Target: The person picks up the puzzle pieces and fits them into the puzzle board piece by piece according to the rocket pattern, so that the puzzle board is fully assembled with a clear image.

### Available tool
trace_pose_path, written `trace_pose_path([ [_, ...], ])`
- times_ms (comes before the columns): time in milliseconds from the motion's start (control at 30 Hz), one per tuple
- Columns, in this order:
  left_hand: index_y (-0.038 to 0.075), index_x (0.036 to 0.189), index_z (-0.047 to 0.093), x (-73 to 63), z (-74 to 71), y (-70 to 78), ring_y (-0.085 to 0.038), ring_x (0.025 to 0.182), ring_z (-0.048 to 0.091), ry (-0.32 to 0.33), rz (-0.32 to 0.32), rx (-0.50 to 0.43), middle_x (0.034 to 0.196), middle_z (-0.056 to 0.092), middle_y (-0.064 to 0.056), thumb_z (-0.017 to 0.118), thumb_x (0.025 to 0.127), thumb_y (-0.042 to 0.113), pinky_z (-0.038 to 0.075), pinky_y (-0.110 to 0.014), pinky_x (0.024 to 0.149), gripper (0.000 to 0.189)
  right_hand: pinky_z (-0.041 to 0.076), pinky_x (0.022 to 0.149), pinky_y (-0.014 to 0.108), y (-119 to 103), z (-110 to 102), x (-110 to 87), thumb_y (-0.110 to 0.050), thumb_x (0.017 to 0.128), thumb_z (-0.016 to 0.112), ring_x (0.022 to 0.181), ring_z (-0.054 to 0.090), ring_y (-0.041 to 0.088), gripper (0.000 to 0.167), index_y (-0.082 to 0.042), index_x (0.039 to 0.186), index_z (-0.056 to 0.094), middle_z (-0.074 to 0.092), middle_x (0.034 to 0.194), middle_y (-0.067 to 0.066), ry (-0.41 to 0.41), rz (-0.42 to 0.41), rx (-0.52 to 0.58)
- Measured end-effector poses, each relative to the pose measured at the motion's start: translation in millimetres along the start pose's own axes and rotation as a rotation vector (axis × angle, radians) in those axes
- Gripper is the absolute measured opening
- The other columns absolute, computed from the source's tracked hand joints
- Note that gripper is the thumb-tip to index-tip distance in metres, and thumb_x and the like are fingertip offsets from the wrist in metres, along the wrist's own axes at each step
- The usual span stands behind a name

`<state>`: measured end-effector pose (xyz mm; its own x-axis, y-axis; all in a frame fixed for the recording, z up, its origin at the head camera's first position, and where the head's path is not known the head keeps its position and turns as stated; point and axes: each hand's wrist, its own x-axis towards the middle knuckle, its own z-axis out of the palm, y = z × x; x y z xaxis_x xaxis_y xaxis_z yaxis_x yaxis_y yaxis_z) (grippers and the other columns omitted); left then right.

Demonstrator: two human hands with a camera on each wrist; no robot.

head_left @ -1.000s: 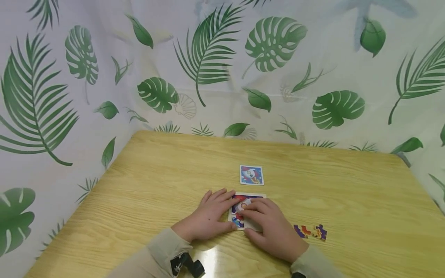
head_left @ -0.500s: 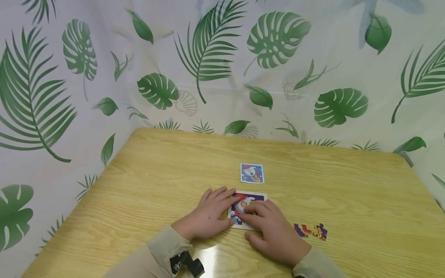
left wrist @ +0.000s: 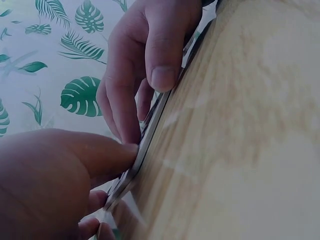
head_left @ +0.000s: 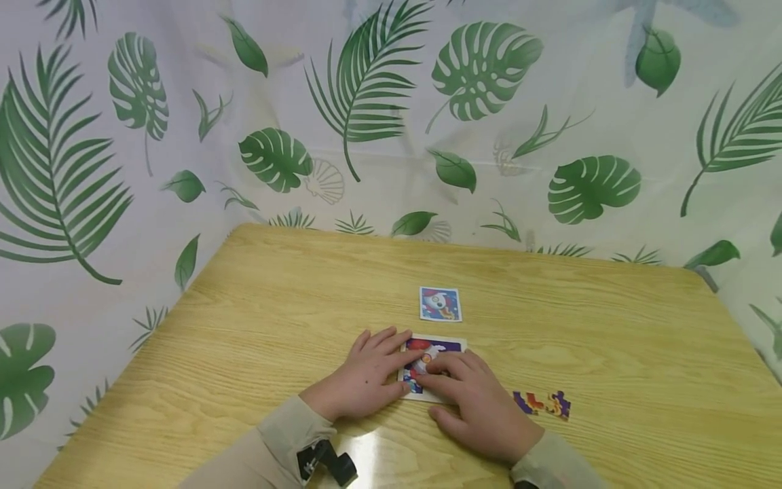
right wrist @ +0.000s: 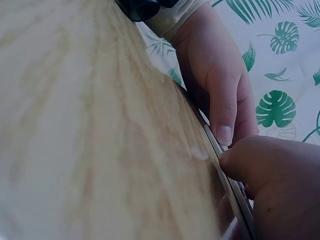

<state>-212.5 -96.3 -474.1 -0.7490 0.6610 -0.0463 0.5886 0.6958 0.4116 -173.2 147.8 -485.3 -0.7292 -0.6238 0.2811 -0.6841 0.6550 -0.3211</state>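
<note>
A small jigsaw puzzle in a white-bordered tray (head_left: 452, 339) lies on the table, showing a rocket on a purple ground. My left hand (head_left: 360, 387) rests at its left side, fingers fairly straight, with the index finger across the picture. In the left wrist view, the left thumb (left wrist: 117, 156) touches the tray's edge. My right hand (head_left: 485, 411) covers the puzzle's lower right; its bent fingertips press down on the middle of the picture. Its thumb (left wrist: 165, 55) is spread by the front edge. The part of the puzzle under this hand is hidden.
Loose purple, red and yellow jigsaw pieces (head_left: 559, 404) lie right of the right hand. Beyond the puzzle is a square picture card (head_left: 440, 303) with the same rocket. The wooden table (head_left: 293, 292) ends at a leaf-print cloth backdrop (head_left: 391, 102).
The lower-left jigsaw pieces, with an uneven joint a second ago, now lie closer to the rest of the picture. The right fingertips have shifted slightly; the left hand stays put.
</note>
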Motion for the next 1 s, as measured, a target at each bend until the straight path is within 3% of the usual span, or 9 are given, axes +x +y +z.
trace_pose_path([
  [267, 0.030, 0.157, 0.041, 0.0, 2.1, -1.4, -0.029, 0.154, 0.010, 0.001, 0.018, -0.019, 0.167, 0.021, -0.002, 0.057, 0.100, 0.045, 0.003, -0.062, 0.118, 0.061, 0.036, 0.109, 0.053, 7, 1, -4.3, -0.028, 0.090, 0.075, 0.126, 0.049, 0.017, 0.038, -0.021, 0.127, 0.073, 0.061, 0.130, -0.004, 0.082, -0.025, 0.015],
  [433, 0.037, 0.156, 0.041, 0.3, 4.5, -0.6, -0.028, 0.154, 0.010, 0.003, 0.027, -0.015, 0.167, 0.021, -0.003, 0.057, 0.100, 0.045, 0.002, -0.062, 0.119, 0.059, 0.037, 0.107, 0.052, 17, -7, -15.0, -0.028, 0.089, 0.076, 0.125, 0.048, 0.018, 0.031, -0.024, 0.120, 0.074, 0.062, 0.127, -0.006, 0.105, 0.062, 0.006],
  [767, 0.036, 0.156, 0.041, 0.2, 3.5, -2.5, -0.028, 0.154, 0.009, 0.011, 0.033, -0.013, 0.168, 0.020, -0.002, 0.058, 0.099, 0.043, 0.003, -0.062, 0.119, 0.060, 0.033, 0.108, 0.054, 45, -29, -47.1, -0.024, 0.089, 0.076, 0.130, 0.046, 0.027, 0.030, -0.020, 0.119, 0.074, 0.062, 0.125, -0.003, 0.122, 0.243, -0.035],
  [1000, 0.037, 0.156, 0.040, -1.1, 3.3, -5.2, -0.027, 0.154, 0.008, 0.014, 0.028, -0.025, 0.168, 0.020, -0.001, 0.057, 0.099, 0.044, 0.002, -0.062, 0.119, 0.060, 0.035, 0.101, 0.055, 59, -41, -66.8, -0.028, 0.085, 0.081, 0.125, 0.047, 0.028, 0.035, -0.021, 0.119, 0.074, 0.061, 0.124, -0.002, 0.158, 0.239, -0.024],
])
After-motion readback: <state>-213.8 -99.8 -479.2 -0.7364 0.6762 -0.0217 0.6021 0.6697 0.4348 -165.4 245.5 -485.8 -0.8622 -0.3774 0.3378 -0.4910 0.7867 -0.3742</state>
